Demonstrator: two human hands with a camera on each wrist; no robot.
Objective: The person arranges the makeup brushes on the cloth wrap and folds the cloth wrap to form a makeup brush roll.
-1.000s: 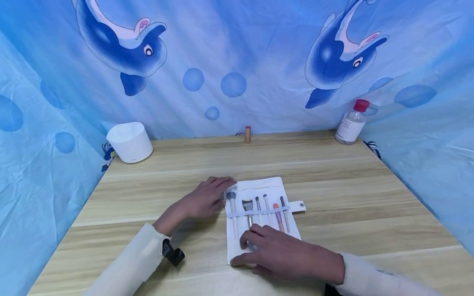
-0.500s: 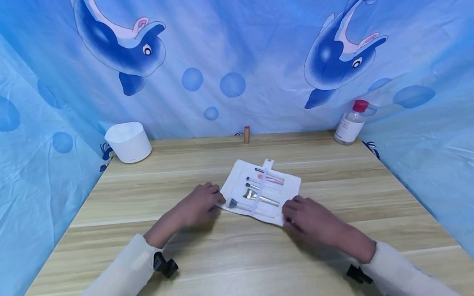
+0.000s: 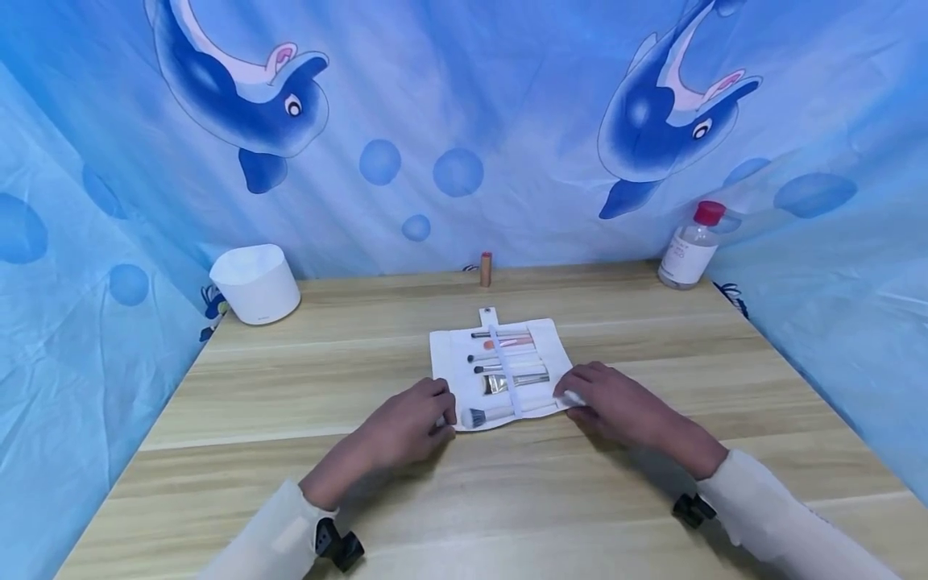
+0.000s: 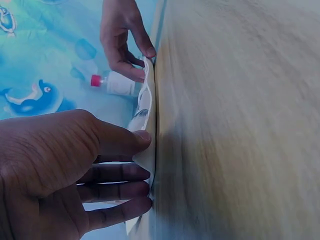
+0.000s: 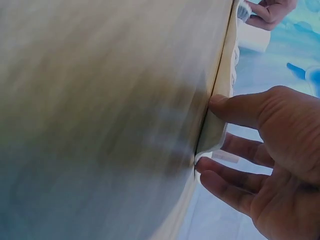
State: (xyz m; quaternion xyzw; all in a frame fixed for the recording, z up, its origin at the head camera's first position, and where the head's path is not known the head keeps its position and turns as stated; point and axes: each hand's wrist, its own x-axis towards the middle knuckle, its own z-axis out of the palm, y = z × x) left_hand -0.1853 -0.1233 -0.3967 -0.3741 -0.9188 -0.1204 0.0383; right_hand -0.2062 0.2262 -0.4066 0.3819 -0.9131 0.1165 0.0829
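Together, two hands (image 3: 412, 423) (image 3: 625, 404) pinch one pouch (image 3: 446, 354) bearing six brushes (image 3: 497, 383).

Room to pass lies between the brush case (image 3: 451, 358) and bottle (image 3: 685, 256); curtain (image 3: 536, 185) blocks beyond.

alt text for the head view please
A left hand and a right hand grip the near corners of an open white brush roll on a wooden table; a white container, brown tube and red-capped bottle stand behind.
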